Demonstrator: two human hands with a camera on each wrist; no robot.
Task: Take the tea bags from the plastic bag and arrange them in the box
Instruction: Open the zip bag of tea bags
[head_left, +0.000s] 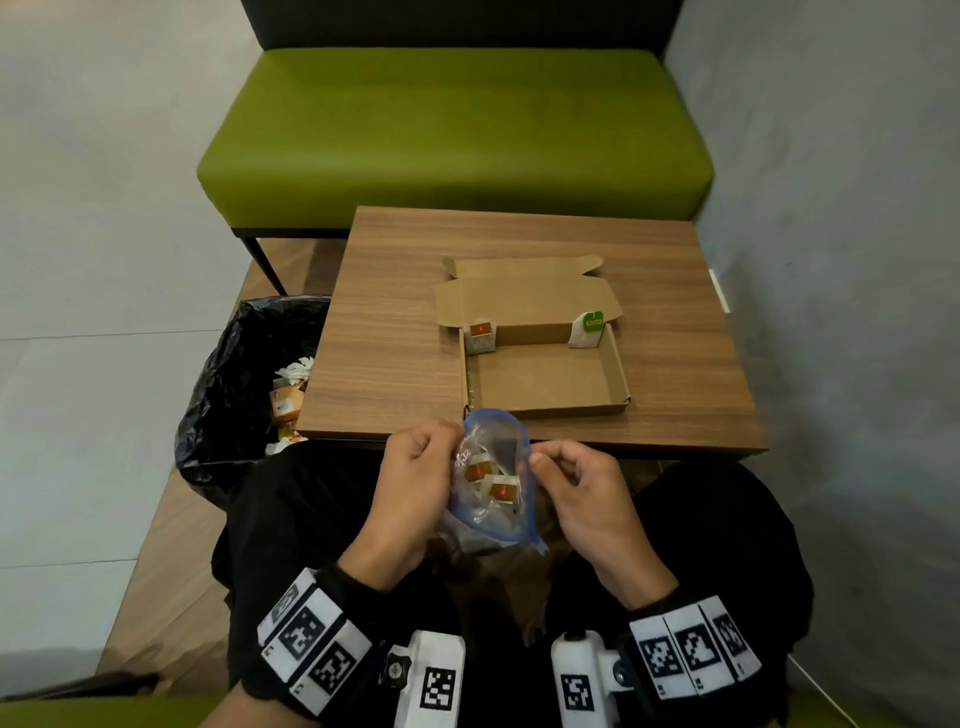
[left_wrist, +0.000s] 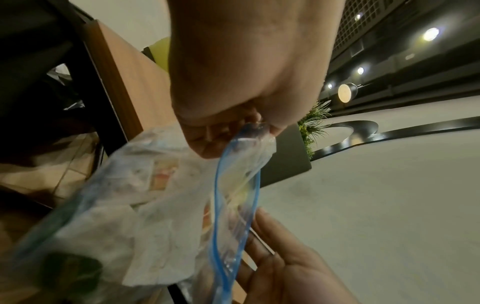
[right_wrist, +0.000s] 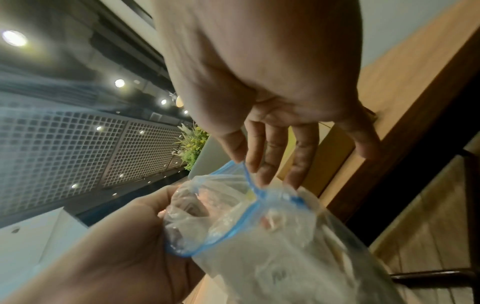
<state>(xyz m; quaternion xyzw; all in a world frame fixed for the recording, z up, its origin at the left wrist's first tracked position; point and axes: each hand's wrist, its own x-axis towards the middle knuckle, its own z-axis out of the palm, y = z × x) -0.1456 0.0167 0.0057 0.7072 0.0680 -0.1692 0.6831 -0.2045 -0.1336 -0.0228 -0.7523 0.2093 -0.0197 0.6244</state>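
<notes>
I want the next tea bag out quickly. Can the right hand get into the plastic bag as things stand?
Probably yes: the left hand pinches the plastic bag at its rim, mouth gaping, and the right hand is beside it holding nothing.

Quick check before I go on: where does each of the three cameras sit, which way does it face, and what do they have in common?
Head: worn on the head, facing forward and down at the table, the box, both hands and wrist bands.
Left wrist: looks along the left hand, whose grip pinches the plastic bag rim; right hand fingers show below.
Right wrist: looks along the right hand, fingers relaxed at the bag mouth; the left hand shows below.
Shared: all three see the plastic bag and both hands.
</notes>
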